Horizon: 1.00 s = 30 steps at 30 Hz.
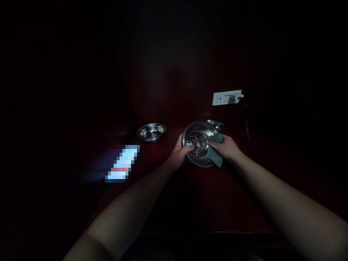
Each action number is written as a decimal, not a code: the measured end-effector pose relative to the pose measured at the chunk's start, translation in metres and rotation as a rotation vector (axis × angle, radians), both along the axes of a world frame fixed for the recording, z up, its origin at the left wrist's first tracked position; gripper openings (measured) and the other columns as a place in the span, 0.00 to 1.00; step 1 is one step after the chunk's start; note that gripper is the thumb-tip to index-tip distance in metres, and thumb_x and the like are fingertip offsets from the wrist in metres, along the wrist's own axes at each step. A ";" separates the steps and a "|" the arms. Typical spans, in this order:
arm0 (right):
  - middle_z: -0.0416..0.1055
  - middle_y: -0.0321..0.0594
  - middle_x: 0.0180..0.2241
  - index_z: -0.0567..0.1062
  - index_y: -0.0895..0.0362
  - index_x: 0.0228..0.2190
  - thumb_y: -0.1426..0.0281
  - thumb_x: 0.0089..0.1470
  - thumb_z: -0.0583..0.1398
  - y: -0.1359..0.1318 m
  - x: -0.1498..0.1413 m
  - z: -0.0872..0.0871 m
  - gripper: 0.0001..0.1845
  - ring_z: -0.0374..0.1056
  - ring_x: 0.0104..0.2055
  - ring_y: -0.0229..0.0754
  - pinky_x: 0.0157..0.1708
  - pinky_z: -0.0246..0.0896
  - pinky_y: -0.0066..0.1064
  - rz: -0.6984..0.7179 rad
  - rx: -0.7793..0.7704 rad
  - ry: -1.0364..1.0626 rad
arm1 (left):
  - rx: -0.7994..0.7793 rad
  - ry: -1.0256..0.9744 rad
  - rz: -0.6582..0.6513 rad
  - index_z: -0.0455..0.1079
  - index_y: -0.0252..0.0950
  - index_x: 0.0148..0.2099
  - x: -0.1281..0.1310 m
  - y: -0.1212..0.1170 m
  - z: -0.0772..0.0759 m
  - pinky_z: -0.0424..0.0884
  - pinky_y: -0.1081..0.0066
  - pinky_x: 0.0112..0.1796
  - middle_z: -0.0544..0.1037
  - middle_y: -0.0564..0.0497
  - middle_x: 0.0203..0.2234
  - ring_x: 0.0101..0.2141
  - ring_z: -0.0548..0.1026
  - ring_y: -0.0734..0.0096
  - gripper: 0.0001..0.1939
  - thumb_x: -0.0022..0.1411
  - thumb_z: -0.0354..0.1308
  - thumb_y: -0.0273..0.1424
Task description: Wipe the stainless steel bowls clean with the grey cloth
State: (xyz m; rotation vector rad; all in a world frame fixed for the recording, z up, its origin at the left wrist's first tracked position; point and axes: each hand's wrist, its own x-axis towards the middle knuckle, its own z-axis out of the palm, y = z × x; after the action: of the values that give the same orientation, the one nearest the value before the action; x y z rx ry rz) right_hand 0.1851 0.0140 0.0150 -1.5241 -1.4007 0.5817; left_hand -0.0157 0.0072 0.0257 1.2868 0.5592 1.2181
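Between my hands a shiny metal bowl is tilted so that its inside faces me. A label with orange and white parts shows at its bottom. My left hand grips the bowl's left side, thumb over the rim and fingers hidden behind. My right hand pinches a grey-green cloth against the bowl's right wall, with the thumb reaching inside. The cloth hangs over the rim there.
Shallow metal bowls stand on the dark red table to the left. Another metal dish is partly hidden behind the held bowl. A lit, pixelated screen lies at left. A wall socket holds a plug with a hanging cable.
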 end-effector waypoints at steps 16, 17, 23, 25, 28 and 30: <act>0.75 0.45 0.33 0.74 0.60 0.35 0.64 0.37 0.64 -0.006 0.001 0.010 0.20 0.71 0.33 0.45 0.33 0.64 0.33 -0.081 -0.001 -0.227 | -0.075 0.077 -0.182 0.62 0.40 0.52 -0.006 -0.004 0.001 0.64 0.57 0.46 0.73 0.49 0.43 0.45 0.70 0.55 0.30 0.43 0.59 0.26; 0.75 0.45 0.33 0.74 0.60 0.35 0.64 0.37 0.64 -0.006 0.001 0.011 0.20 0.71 0.33 0.45 0.33 0.64 0.33 -0.079 0.007 -0.236 | -0.078 0.065 -0.185 0.61 0.40 0.52 -0.005 -0.004 -0.002 0.64 0.56 0.46 0.73 0.48 0.44 0.45 0.69 0.55 0.31 0.43 0.59 0.26; 0.73 0.46 0.37 0.72 0.60 0.39 0.61 0.42 0.61 -0.004 0.000 0.011 0.22 0.69 0.37 0.45 0.36 0.62 0.33 -0.013 -0.010 -0.219 | -0.189 -0.014 -0.035 0.61 0.37 0.53 0.004 -0.005 -0.017 0.61 0.56 0.49 0.73 0.47 0.44 0.46 0.70 0.56 0.28 0.48 0.57 0.29; 0.73 0.45 0.37 0.71 0.59 0.39 0.62 0.46 0.56 -0.003 0.000 0.011 0.19 0.69 0.37 0.45 0.37 0.61 0.33 -0.003 -0.007 -0.181 | -0.210 -0.036 0.003 0.62 0.36 0.53 0.005 -0.004 -0.020 0.62 0.57 0.49 0.74 0.46 0.43 0.45 0.70 0.58 0.26 0.49 0.56 0.30; 0.72 0.41 0.34 0.71 0.57 0.37 0.67 0.48 0.50 -0.002 0.000 0.011 0.15 0.67 0.35 0.43 0.36 0.61 0.32 -0.002 0.032 -0.147 | -0.204 -0.078 0.056 0.62 0.36 0.52 0.004 0.004 -0.024 0.62 0.58 0.49 0.74 0.47 0.43 0.45 0.70 0.59 0.25 0.50 0.57 0.32; 0.72 0.40 0.32 0.70 0.57 0.35 0.67 0.47 0.51 -0.002 0.000 0.011 0.13 0.67 0.33 0.43 0.34 0.61 0.31 0.000 0.062 -0.142 | -0.183 -0.111 0.109 0.61 0.37 0.52 0.004 0.010 -0.026 0.62 0.59 0.50 0.73 0.47 0.45 0.46 0.70 0.60 0.25 0.52 0.56 0.37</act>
State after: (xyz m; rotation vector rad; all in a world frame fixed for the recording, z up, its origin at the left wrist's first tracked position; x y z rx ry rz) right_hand 0.1855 0.0120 0.0255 -1.5401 -1.5123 0.4330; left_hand -0.0120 0.0176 -0.0004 1.0392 0.6515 1.2889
